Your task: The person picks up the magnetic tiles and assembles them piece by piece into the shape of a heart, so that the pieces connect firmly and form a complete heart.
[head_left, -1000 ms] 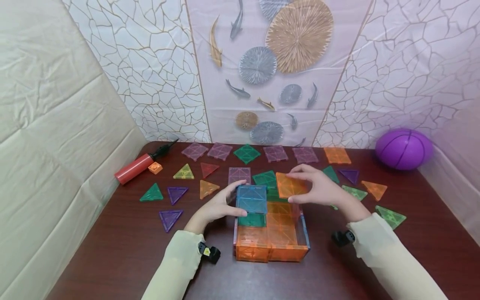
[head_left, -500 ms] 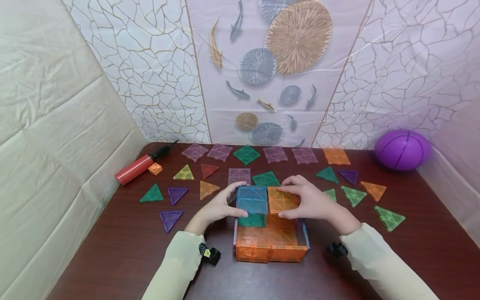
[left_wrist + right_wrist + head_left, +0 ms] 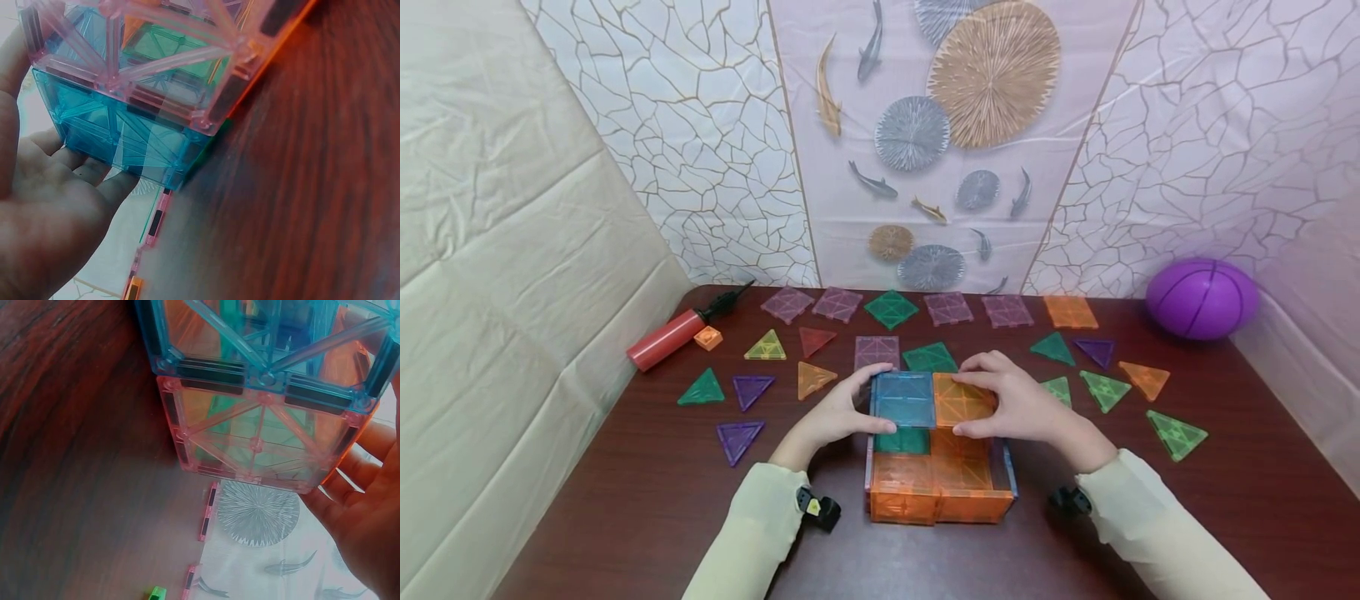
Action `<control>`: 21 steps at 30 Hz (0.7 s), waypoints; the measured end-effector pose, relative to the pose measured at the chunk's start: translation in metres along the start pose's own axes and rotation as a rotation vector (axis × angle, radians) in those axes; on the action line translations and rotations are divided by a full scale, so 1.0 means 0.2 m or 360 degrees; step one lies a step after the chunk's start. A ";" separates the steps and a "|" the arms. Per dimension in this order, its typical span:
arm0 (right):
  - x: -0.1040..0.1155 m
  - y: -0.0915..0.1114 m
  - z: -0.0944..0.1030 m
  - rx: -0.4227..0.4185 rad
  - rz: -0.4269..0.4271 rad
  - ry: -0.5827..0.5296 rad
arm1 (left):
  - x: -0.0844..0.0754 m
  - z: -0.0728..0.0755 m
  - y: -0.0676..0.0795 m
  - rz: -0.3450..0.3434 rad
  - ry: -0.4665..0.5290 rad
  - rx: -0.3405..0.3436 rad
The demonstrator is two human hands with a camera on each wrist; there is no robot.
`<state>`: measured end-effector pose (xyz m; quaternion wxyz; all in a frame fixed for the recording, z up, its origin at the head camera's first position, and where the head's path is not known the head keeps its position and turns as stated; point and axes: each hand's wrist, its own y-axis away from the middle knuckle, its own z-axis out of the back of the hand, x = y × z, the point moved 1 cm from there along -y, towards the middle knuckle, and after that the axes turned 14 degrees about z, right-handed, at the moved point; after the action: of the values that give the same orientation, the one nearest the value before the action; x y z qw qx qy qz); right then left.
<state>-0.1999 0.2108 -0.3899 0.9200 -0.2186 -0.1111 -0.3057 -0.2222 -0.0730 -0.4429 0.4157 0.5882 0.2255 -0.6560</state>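
A box of translucent magnetic tiles (image 3: 902, 507) stands in front of me, with orange front walls and an uncovered front half. Over its back left lies a blue square magnetic tile (image 3: 902, 400), which my left hand (image 3: 837, 414) holds between thumb and fingers at the corner. Beside it, an orange square magnetic tile (image 3: 961, 403) lies flat over the back right, pinched by my right hand (image 3: 1021, 402). The left wrist view shows a pink wall tile (image 3: 169, 75) and a blue one (image 3: 119, 134). In the right wrist view, a blue wall tile (image 3: 269, 365) adjoins a pink one (image 3: 250, 447).
Several triangular tiles lie left and right of the box, including a purple triangle (image 3: 740, 440) and a green triangle (image 3: 1177, 435). Square tiles, among them an orange square (image 3: 1071, 312), line the back. A red pump (image 3: 666, 337) and a purple ball (image 3: 1202, 298) sit at the far corners.
My right hand has moved left and brought the orange tile from a tilted, raised position down flat beside the blue tile. My left hand has stayed in place.
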 end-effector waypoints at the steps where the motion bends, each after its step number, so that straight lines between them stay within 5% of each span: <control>1: 0.00 0.00 0.00 -0.0002 -0.0007 -0.0001 | 0.00 0.00 0.00 -0.0001 -0.0006 0.0003; 8: 0.00 0.03 -0.01 -0.0010 -0.0074 -0.0056 | -0.03 0.05 -0.05 -0.0052 -0.0137 -0.0027; 12: 0.00 0.03 -0.01 -0.0020 -0.0085 -0.0076 | -0.07 0.13 -0.13 -0.0084 -0.0192 -0.0139; 17: 0.00 0.04 -0.02 -0.0021 -0.0096 -0.0079 | -0.12 0.23 -0.23 0.0081 -0.0357 -0.0321; 21: 0.00 0.04 -0.02 -0.0017 -0.0102 -0.0098 | -0.12 0.28 -0.30 0.0253 -0.0521 -0.0330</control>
<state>-0.1951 0.2142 -0.3961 0.9047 -0.2292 -0.1445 -0.3287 -0.3046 -0.0775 -0.4189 0.5556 0.4438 0.1742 -0.6812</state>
